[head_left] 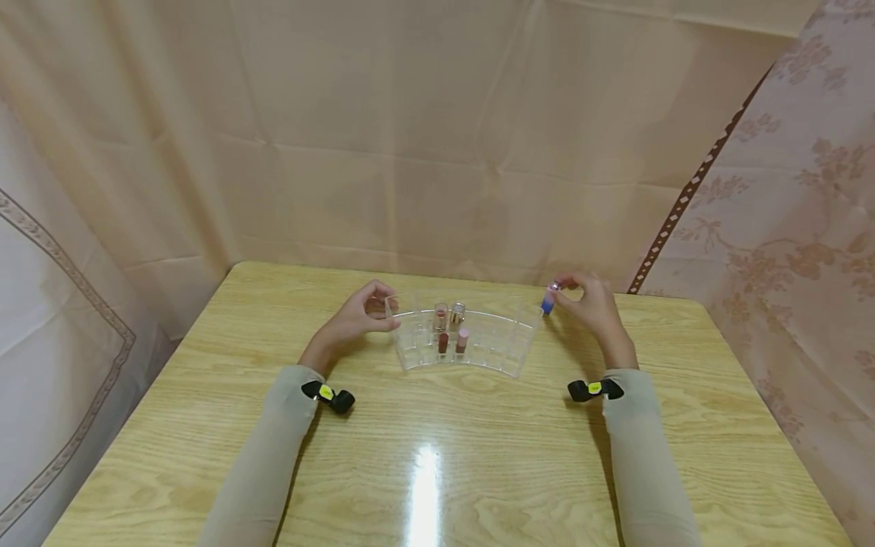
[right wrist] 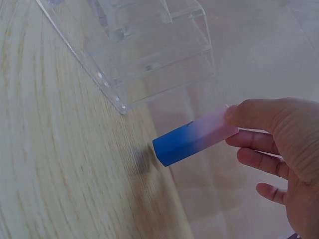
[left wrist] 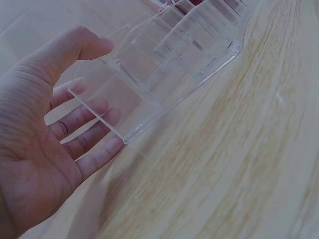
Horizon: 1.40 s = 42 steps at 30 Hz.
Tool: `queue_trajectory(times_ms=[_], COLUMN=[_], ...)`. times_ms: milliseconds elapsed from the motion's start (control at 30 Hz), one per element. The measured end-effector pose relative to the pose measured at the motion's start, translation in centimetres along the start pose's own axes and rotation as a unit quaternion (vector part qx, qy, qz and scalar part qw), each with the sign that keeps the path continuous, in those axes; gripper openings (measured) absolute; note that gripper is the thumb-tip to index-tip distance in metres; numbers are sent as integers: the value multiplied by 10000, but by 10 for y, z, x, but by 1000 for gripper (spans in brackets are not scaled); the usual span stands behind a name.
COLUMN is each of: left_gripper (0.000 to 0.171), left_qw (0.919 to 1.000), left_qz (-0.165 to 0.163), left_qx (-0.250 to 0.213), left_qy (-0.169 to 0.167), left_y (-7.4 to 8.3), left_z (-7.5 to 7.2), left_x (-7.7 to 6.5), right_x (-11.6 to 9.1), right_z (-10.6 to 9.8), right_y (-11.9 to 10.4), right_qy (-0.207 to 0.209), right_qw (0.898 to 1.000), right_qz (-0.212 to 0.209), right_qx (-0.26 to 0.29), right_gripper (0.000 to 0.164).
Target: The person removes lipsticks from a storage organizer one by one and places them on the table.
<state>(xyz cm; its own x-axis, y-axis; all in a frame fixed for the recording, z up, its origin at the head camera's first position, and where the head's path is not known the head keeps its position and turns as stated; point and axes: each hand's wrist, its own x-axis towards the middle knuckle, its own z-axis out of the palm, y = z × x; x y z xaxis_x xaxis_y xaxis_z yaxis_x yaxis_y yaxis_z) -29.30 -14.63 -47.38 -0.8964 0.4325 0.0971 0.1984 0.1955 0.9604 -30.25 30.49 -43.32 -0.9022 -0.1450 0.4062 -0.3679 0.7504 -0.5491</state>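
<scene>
A clear lipstick organizer (head_left: 492, 346) with stepped compartments stands on the table. My left hand (head_left: 361, 313) is around its left end; in the left wrist view the thumb (left wrist: 84, 45) bends over the upper edge and the other fingertips show through the clear wall. Beside the organizer's right end, my right hand (head_left: 589, 304) pinches a pink-to-blue lipstick tube (right wrist: 192, 137) by its pink end. The tube tilts, blue end downward, apart from the organizer. Inside the organizer, near its middle, are a clear-capped lipstick (head_left: 440, 315), a gold-and-clear one (head_left: 457, 313), a dark red one (head_left: 443, 343) and a pink-topped one (head_left: 462, 339).
The wooden table (head_left: 478, 471) runs back to a beige curtain (head_left: 437, 152). A floral cloth (head_left: 807, 251) hangs on the right, and a white cloth (head_left: 55, 327) on the left. Wrist cameras (head_left: 328, 395) sit on both sleeves.
</scene>
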Motion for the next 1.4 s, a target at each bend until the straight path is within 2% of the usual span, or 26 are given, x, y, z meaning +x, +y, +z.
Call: queue_trajectory(times_ms=[500,967,1167,1300,1400], left_gripper=[52,52,52,53,53], left_qw=[10000,10000,10000,10000,10000], left_qz=[-60,12,-15,-31,-28], left_qx=[35,66,47,49,44], left_qy=[42,36,40,32,26], left_y=[-1,-2,-3,-3,-1], left_z=[0,0,0,0,0], left_x=[0,-1,0,1,1], right_x=[0,0,-1,-2,-3], right_z=[-3,-3,-4,-3,-2], right_y=[1,1,0,0,0], right_qy=[-453,-542,-673,-614,-411], right_qw=[9986,9981,9968,9975,9989], right_qz=[250,246,407,350,113], right_qx=[117,187,125,15,-215], right_gripper=[22,21,24,25,24])
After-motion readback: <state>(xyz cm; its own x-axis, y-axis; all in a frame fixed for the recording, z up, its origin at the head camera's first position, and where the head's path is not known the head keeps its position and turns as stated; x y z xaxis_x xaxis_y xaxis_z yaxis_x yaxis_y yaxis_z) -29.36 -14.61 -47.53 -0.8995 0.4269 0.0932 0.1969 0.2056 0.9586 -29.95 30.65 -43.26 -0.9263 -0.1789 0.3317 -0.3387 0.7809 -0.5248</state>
